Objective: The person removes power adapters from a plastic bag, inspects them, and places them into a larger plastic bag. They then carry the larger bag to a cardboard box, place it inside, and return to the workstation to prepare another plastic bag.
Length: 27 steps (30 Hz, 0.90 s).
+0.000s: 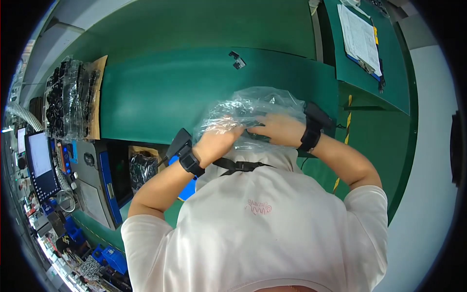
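A clear, crinkled plastic bag point(272, 97) lies at the near edge of the green table, right in front of my body. My left hand point(220, 142) grips its near side, the fingers curled into the film and partly seen through it. Close by on the right, my right hand point(282, 129) pinches the same bag, fingertips pointing toward the left hand. Glare and folds hide whether anything is inside the bag. Each wrist wears a black strap with a black device on it. Farther back on the table lie small black-and-grey parts point(237, 60).
At the left end of the green table point(146, 92) stands a cardboard box point(100, 92) of black parts in clear plastic. Below it is an open compartment with another bagged bundle point(143, 170). A screen point(40, 155) stands far left. A clipboard with papers point(359, 41) lies on the right-hand table.
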{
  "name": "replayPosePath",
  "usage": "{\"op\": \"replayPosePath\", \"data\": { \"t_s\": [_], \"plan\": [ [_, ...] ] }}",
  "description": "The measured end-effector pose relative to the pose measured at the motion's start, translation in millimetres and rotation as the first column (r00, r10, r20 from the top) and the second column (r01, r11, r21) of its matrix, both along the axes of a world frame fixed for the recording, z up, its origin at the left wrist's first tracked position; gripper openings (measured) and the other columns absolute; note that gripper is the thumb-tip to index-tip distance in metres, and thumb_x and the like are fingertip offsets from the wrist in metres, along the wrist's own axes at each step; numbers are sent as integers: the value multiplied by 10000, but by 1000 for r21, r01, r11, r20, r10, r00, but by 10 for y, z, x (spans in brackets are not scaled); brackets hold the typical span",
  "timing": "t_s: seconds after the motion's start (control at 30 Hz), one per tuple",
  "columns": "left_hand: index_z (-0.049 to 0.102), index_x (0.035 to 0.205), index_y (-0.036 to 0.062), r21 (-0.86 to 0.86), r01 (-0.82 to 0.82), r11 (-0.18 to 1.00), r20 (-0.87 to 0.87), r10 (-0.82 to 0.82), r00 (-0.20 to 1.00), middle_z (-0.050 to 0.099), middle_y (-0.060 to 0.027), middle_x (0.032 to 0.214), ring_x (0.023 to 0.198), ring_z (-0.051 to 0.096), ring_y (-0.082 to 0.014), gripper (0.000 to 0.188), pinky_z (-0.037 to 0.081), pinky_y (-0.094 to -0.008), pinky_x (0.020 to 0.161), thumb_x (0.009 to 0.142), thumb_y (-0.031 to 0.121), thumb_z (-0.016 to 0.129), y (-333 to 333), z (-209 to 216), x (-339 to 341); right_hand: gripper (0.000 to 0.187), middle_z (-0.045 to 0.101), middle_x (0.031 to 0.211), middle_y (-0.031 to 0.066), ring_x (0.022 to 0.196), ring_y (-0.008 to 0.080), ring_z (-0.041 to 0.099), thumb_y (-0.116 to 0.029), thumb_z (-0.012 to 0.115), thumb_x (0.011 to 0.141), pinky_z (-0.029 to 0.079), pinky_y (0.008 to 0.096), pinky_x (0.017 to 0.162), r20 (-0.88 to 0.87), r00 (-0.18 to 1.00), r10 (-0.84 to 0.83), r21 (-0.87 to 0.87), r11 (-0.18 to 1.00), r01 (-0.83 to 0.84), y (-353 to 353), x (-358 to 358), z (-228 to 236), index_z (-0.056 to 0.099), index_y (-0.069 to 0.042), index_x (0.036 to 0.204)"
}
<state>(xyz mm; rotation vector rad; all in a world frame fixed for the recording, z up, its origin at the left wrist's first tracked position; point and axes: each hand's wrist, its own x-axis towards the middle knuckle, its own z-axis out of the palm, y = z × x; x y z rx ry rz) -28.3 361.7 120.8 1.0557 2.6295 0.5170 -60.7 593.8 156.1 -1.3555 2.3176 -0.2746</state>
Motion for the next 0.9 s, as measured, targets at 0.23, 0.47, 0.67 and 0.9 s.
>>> {"op": "replayPosePath", "data": {
  "t_s": [0.23, 0.47, 0.67, 0.9],
  "plan": [
    [378, 1298, 160, -224, -267, 937, -153, 237, 959, 504, -155, 1162, 1113, 439, -320, 719, 210, -553, 1006, 673, 307, 703, 11, -242, 55, 781, 391, 1303, 150, 1189, 313, 395, -77, 740, 557, 330, 401, 978, -317, 949, 5, -155, 986, -57, 268, -265, 107, 425, -198, 1262],
    [440, 1214, 96, -122, -200, 972, 245, 225, 943, 553, -154, 1073, 1018, 510, -336, 686, 372, -450, 890, 599, 184, 733, -15, -305, -129, 716, 374, 1316, 141, 1241, 303, 336, -75, 727, 561, 279, 397, 1023, -179, 969, -169, 67, 981, 183, 501, -129, -670, 460, -155, 1221],
    [497, 1139, 21, 44, -486, 873, 89, 481, 872, 596, -201, 927, 929, 542, -374, 621, 438, -393, 803, 594, 204, 730, 213, -133, -111, 356, 467, 1181, 141, 1117, 305, 440, -42, 606, 670, 370, 394, 941, -101, 974, -202, -417, 898, 143, 285, -25, -273, 567, -66, 1023],
    [576, 1003, -1, 66, -621, 781, 502, 512, 697, 591, -97, 766, 709, 577, -228, 348, 467, -329, 600, 696, 128, 679, 175, -361, -173, 708, 389, 1306, 119, 1225, 280, 352, -105, 717, 602, 279, 422, 1029, -162, 972, -169, -36, 986, 166, 586, -32, -681, 438, -182, 1248]
  ]
}}
